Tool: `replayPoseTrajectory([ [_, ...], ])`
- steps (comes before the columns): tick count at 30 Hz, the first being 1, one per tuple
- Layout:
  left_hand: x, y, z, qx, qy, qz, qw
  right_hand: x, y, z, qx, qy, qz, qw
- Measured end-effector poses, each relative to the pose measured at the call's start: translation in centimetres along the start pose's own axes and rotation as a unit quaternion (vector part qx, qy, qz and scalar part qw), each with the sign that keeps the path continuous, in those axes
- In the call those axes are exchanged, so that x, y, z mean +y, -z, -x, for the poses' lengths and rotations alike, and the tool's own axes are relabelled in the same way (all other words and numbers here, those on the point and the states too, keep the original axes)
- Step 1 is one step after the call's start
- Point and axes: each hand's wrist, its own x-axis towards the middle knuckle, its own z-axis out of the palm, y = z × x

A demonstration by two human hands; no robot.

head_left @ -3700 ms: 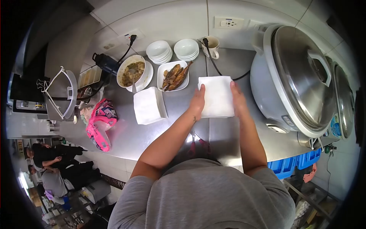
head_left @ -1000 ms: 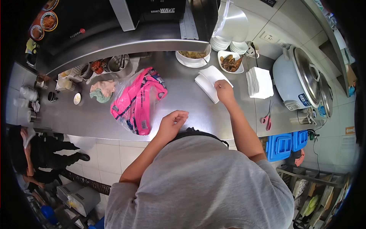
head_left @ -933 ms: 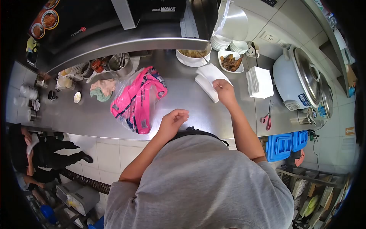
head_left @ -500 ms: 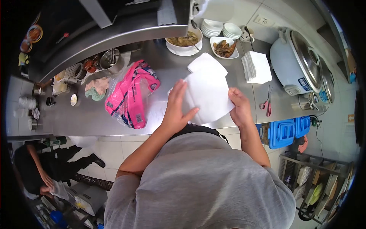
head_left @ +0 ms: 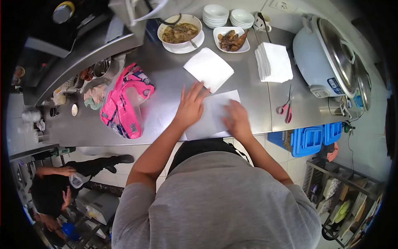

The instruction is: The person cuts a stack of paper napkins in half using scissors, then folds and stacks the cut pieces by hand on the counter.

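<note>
A thin white sheet [head_left: 213,116] lies spread on the steel counter near its front edge. My left hand [head_left: 191,106] rests on the sheet's left part with its fingers spread. Over the right part is my right hand [head_left: 237,120], smeared by motion, so its fingers are unclear. Just beyond lies a folded white napkin stack [head_left: 209,68], close to my left fingertips. A thicker stack of white napkins [head_left: 274,62] stands further right. Scissors with pink handles [head_left: 286,108] lie in front of that stack. At the left is a pink package in clear plastic [head_left: 126,103].
Behind are a bowl of food [head_left: 180,33], a square dish of fried fish [head_left: 232,40], stacked white bowls [head_left: 215,15] and a mug [head_left: 262,23]. A large rice cooker [head_left: 315,58] stands right. Another person [head_left: 52,189] is at lower left.
The white sheet, raised between both hands half a second ago, now lies flat on the counter. My left hand has flattened onto it, and my right hand has moved left. The view has shifted.
</note>
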Motion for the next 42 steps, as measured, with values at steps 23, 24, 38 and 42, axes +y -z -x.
replayPoseTrajectory([
  [23,-3.5,0.0,-6.6,0.177,0.386,0.394,0.815,9.7,2.1,1.1,-0.122,0.086,0.007,0.989],
  [24,-3.5,0.2,-6.4,0.176,0.397,0.404,0.805,9.7,2.6,1.6,-0.128,0.087,0.009,0.988],
  [38,-3.4,2.9,-6.5,0.198,0.336,0.549,0.739,6.8,3.2,1.3,-0.088,-0.031,-0.029,0.995],
  [42,5.0,10.0,-5.2,0.147,0.283,0.650,0.689,1.9,4.9,-2.8,-0.012,-0.115,-0.325,0.939],
])
